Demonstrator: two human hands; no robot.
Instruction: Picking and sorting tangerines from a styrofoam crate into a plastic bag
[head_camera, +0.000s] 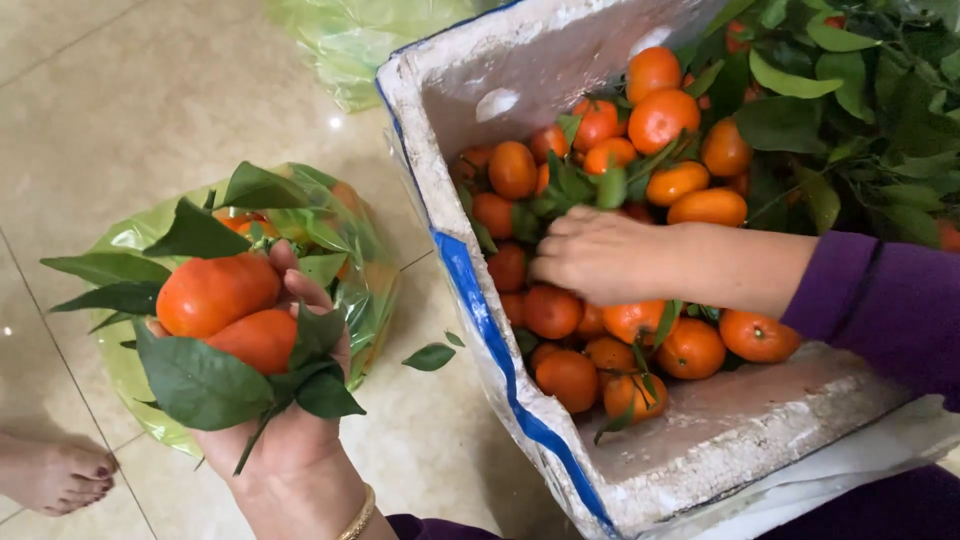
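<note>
My left hand (290, 440) is raised over the floor and holds two orange tangerines (225, 310) with dark green leaves still on their stems. Just behind it sits a green plastic bag (365, 280) with more leafy tangerines inside. My right hand (600, 255), in a purple sleeve, reaches into a white foam box (700, 450) and rests palm down on a heap of tangerines (620, 330), fingers curled among the fruit. Whether it grips one is hidden.
The foam box has a blue tape strip (490, 330) along its near wall and leafy branches (860, 110) piled at its right. A loose leaf (430, 356) lies on the beige tile floor. A bare foot (55, 475) shows at lower left. Another green bag (360, 40) lies beyond.
</note>
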